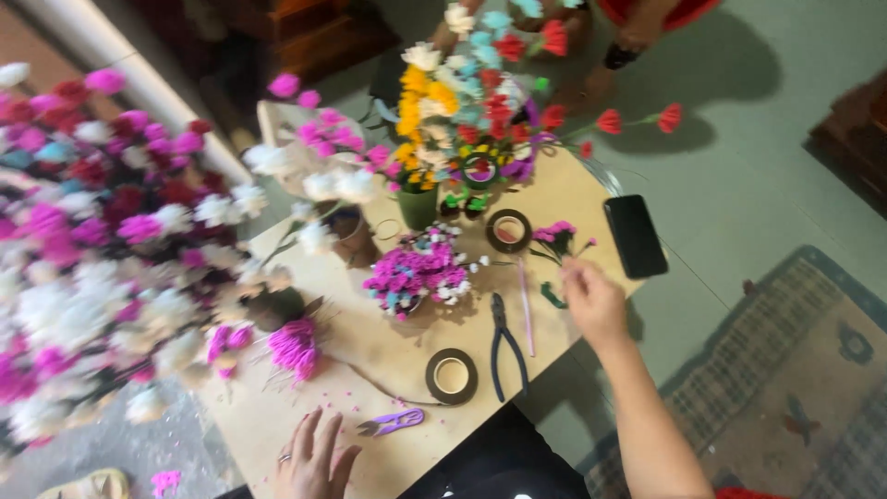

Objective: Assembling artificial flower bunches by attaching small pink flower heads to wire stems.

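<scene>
small pink flower sprig (554, 233) lies just beyond the right hand (591, 298) – fingers loosely curled, holding nothing. nearer, left hand (309, 457) rests flat, fingers spread, beside purple snips (393, 422). risk: a hasty reach knocks the phone (635, 236) – beside the sprig – off the table edge.

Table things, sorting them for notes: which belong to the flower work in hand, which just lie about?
In use: right hand, pink flower sprig, green tape roll, pink stem.
Lying about: black phone, pliers, purple snips, near left hand.
</scene>
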